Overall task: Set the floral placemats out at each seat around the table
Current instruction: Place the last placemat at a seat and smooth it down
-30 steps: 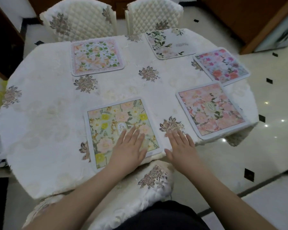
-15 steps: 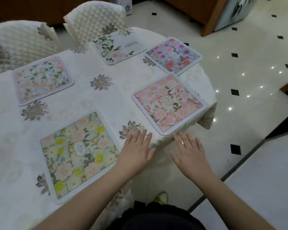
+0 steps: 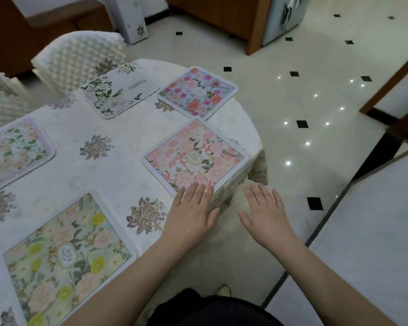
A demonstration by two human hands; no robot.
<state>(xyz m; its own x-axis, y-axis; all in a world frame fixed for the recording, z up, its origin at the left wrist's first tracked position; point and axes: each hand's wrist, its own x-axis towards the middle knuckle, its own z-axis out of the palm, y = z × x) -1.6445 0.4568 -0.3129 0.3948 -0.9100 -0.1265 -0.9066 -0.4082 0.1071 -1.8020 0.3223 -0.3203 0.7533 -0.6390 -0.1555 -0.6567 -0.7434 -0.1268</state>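
Observation:
Several floral placemats lie flat on the white-clothed table (image 3: 118, 161). A yellow-and-peach mat (image 3: 64, 257) sits at the near left. A pink mat (image 3: 193, 156) lies at the table's right edge, a bright pink-and-orange mat (image 3: 198, 92) behind it, a white leafy mat (image 3: 118, 90) at the far edge and a green-leaf mat (image 3: 14, 149) at the left. My left hand (image 3: 193, 215) is flat with straight fingers, its fingertips touching the pink mat's near corner. My right hand (image 3: 266, 215) hovers flat and empty beyond the table edge, over the floor.
Two quilted white chairs (image 3: 80, 57) stand behind the table's far side. The tiled floor (image 3: 304, 102) with black diamond insets stretches to the right. A wooden cabinet (image 3: 222, 17) stands at the back, and a dark door frame (image 3: 391, 85) at the far right.
Both hands have moved right along the table edge, from the yellow mat to the pink mat. My left hand left the yellow mat and now touches the pink one. The view swung right.

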